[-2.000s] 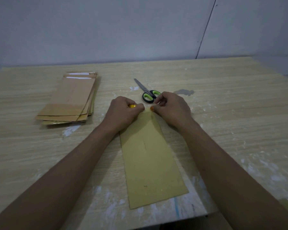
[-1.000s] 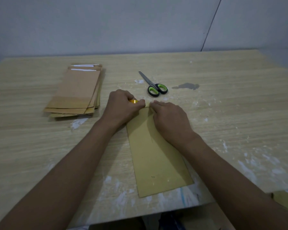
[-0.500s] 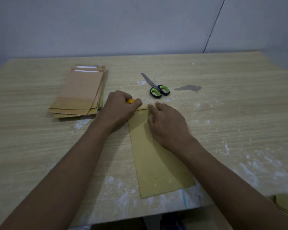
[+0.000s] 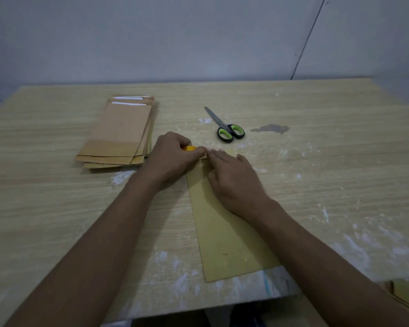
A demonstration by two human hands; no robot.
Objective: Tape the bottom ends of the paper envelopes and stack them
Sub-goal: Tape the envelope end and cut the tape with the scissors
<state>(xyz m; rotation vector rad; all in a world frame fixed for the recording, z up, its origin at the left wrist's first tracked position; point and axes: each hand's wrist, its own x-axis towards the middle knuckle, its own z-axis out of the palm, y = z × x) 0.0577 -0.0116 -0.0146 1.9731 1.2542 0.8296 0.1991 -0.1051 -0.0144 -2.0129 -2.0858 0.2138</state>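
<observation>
You work at a pale wood-grain table (image 4: 316, 185), smeared with white marks, set against a plain grey wall (image 4: 175, 38). Your left grip (image 4: 170, 159) curls round a small yellow tape roll (image 4: 189, 148) at the far end of the envelope (image 4: 224, 234); your right grip (image 4: 234, 178) lies spread flat, pressing that end. The envelope runs back toward the near table edge. Left of your left grip sits the envelope stack (image 4: 121, 135); beyond your right grip, scissors (image 4: 224, 128). Open tabletop lies far right.
</observation>
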